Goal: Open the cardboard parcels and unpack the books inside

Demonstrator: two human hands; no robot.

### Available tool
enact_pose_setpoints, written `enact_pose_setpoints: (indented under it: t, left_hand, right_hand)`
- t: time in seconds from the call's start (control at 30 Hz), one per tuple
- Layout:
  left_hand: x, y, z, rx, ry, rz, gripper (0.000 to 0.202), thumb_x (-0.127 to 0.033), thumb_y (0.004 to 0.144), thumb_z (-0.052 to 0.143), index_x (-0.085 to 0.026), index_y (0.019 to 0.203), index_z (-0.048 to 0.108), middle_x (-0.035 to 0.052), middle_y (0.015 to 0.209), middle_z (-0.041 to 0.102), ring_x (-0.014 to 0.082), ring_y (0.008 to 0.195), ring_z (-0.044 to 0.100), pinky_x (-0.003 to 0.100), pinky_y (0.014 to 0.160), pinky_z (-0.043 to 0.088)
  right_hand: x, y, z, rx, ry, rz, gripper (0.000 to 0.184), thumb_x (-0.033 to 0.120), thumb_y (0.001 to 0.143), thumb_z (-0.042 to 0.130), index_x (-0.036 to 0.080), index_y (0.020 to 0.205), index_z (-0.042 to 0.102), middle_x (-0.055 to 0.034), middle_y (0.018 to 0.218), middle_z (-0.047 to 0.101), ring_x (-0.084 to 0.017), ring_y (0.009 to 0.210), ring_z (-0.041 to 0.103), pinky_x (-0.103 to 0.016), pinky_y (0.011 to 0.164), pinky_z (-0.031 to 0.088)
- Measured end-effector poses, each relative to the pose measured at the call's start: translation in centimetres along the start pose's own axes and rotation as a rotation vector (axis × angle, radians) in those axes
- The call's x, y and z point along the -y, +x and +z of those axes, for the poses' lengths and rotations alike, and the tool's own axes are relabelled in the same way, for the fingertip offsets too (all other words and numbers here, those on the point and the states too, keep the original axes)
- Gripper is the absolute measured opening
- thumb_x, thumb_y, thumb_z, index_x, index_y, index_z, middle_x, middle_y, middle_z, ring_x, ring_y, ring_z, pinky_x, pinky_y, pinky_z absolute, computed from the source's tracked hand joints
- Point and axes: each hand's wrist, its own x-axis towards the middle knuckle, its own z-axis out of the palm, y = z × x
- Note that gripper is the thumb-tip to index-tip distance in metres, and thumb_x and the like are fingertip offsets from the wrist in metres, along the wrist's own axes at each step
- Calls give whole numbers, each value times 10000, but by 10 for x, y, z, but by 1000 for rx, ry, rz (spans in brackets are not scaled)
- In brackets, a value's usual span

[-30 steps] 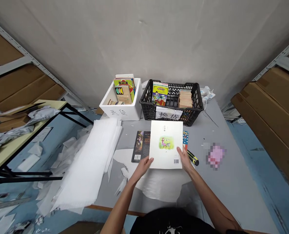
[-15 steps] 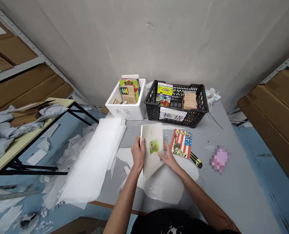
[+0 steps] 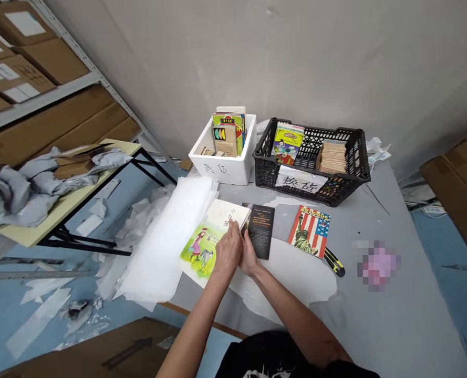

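A white picture book (image 3: 205,244) with a green scene of a child and a small animal lies tilted at the left, its lower left resting on the foam sheets. Both hands are at its right edge: my left hand (image 3: 228,252) grips it, and my right hand (image 3: 249,257) pinches it beside a dark paperback (image 3: 260,231). That paperback lies flat, touching my right hand. Further right are a book with a Statue of Liberty and flag cover (image 3: 309,231) and a yellow-and-black utility knife (image 3: 334,262).
A stack of white foam sheets (image 3: 166,236) lies left of my hands. A white foam box of books (image 3: 233,170) and a black plastic crate (image 3: 310,178) stand at the back. A pink blurred object (image 3: 379,265) is on the right. Cardboard boxes sit on metal shelves.
The white book has moved left and now lies flatter, and the dark paperback shows beside it. My hands have come together at the book's edge. The view has shifted left.
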Motion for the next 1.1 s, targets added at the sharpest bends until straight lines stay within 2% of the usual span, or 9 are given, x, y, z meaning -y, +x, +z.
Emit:
enact_pose_setpoints:
  t: [0.13,0.3,0.4,0.57,0.67,0.77,0.9,1.0,1.1]
  left_hand:
    - [16,24,20,-17,38,-76,448,-208,933,321,-106,1364,389,259,1443,366,291,959,658,377,764,526]
    - [46,57,60,18,36,-146,439,-180,923,345,-75,1349,375,270,1355,466,296,1003,642,362,793,502]
    - [67,63,84,94,-24,-176,389,-161,896,395,-104,1280,421,212,1186,609,286,977,647,352,790,485]
    - [76,58,116,150,-65,-207,380,-98,873,358,-140,1231,479,208,1321,523,261,948,654,358,777,478]
    - [68,64,124,130,-94,-220,414,-120,899,295,-134,1277,464,207,1316,529,274,1062,608,376,833,460]
    - [57,76,127,140,-129,-231,395,-224,929,284,-122,1221,530,196,1126,648,288,1093,587,378,851,446]
    - [43,77,132,221,-181,-250,302,-331,868,463,-144,1043,622,156,1012,699,281,943,652,334,738,464]
    - [35,75,137,265,-236,-233,219,-362,813,555,-180,888,651,92,865,726,245,824,674,291,666,459]
    - [27,93,141,196,-298,-207,266,-321,874,470,-168,1017,634,98,976,715,207,909,663,275,736,464]
  right_hand:
    - [-17,36,0,-42,-65,61,700,674,856,190,245,1276,549,-36,1192,646,-212,1272,443,-398,1030,390]
    - [-42,74,-14,-105,-418,206,810,642,878,-22,219,1208,585,-86,1076,683,-220,1129,562,-404,910,472]
    - [-49,81,-31,-107,-573,272,704,616,911,102,194,1080,639,-105,951,704,-230,956,645,-407,801,514]
    - [-19,51,-92,-279,-812,172,290,439,855,494,203,891,659,-67,849,708,-212,796,667,-398,819,501]
    - [14,14,-140,-494,-952,40,238,354,851,485,248,1004,633,-45,1027,686,-203,1007,617,-384,962,425]
    - [30,-20,-172,-622,-1044,3,293,305,838,475,222,1080,618,-75,1099,661,-215,1025,609,-390,970,420]
    - [17,-38,-175,-615,-1106,85,347,245,766,563,184,1101,628,-90,1060,663,-189,840,665,-332,880,482]
    - [2,-42,-168,-643,-1150,138,476,251,758,581,127,1218,567,-162,1216,564,-200,831,667,-349,905,467]
    - [-3,-49,-170,-699,-1268,157,566,289,799,539,79,1319,467,-226,1311,445,-267,977,630,-391,917,453]
